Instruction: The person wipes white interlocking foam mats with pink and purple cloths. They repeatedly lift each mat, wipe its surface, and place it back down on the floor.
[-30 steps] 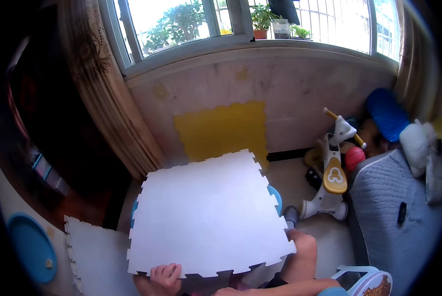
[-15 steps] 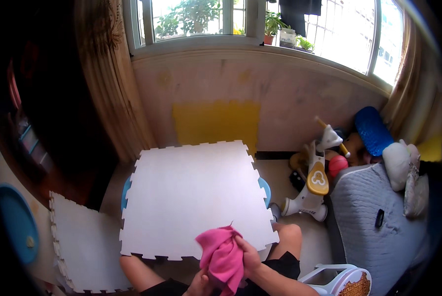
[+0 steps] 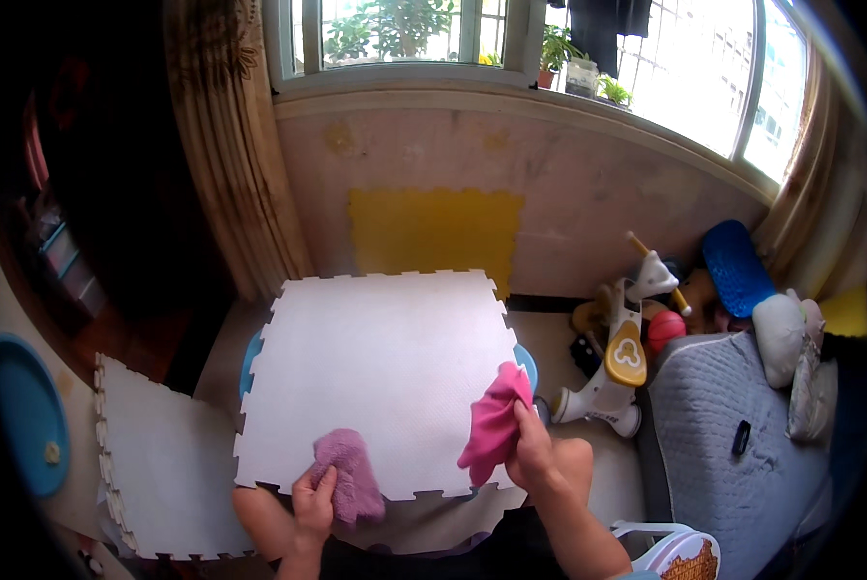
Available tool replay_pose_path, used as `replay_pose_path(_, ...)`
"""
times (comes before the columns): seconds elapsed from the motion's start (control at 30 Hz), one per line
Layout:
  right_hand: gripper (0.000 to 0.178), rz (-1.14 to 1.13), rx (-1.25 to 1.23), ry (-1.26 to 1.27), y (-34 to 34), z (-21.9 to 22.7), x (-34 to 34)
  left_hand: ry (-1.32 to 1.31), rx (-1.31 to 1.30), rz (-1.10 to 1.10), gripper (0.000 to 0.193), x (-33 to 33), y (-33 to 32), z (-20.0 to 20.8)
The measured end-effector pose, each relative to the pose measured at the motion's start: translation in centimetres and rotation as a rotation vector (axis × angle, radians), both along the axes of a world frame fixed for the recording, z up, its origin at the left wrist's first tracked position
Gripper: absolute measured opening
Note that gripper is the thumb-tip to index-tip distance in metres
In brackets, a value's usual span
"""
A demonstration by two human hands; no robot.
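Observation:
A large white foam puzzle mat (image 3: 385,367) lies flat across my lap, over a blue stool whose rim shows at both sides. My left hand (image 3: 314,496) presses a mauve fuzzy cloth (image 3: 348,474) onto the mat's near edge. My right hand (image 3: 535,452) grips a bright pink cloth (image 3: 494,425) that hangs at the mat's right edge.
A second white foam mat (image 3: 162,464) lies lower left. A yellow foam mat (image 3: 433,232) leans on the wall under the window. A white ride-on toy (image 3: 619,362), a grey quilted cushion (image 3: 733,435), stuffed toys and a blue round object (image 3: 27,416) surround me.
The two cloths have been separated: the mauve one is now in my left hand on the mat, the pink one has moved right in my right hand. The view tilted slightly.

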State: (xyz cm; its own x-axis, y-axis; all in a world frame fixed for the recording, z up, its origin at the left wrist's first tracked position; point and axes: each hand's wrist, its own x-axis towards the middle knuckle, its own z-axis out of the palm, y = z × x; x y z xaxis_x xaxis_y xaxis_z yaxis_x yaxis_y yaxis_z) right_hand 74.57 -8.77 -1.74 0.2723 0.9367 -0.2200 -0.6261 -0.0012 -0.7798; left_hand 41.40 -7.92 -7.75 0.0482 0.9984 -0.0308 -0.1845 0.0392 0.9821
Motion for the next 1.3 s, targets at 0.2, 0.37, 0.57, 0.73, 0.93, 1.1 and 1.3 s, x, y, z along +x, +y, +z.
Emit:
replay_pose_path(0.2,0.066,0.231,0.282,-0.757,6.3,4.6,-4.3,1.120,0.357,0.386,0.015,-1.4,1.5,7.5)
replay_pose_path(0.37,0.059,0.149,0.413,-1.248,4.4,0.5,-10.7,1.071,0.451,0.608,0.014,-5.4,1.3,5.9)
replay_pose_path(0.57,0.022,0.440,0.327,-0.615,-2.8,-3.9,-13.5,0.080,0.109,0.179,0.031,1.3,-2.9,10.2)
replay_pose_path(0.73,0.042,0.512,0.027,0.109,-4.6,-7.1,-13.5,0.607,0.195,-0.494,0.046,7.2,-4.5,12.5)
replay_pose_path(0.93,0.066,0.277,-0.202,0.400,-5.7,-6.8,-10.6,0.682,0.342,-0.671,0.022,9.0,-1.7,11.7)
replay_pose_path(1.1,0.079,0.154,0.385,0.526,-3.5,-1.4,-4.1,0.985,0.742,-0.049,0.033,7.0,9.7,4.3)
replay_pose_path(1.3,0.016,-0.109,0.616,-0.590,2.7,1.5,4.1,1.030,0.727,-0.068,0.012,3.4,13.4,0.7)
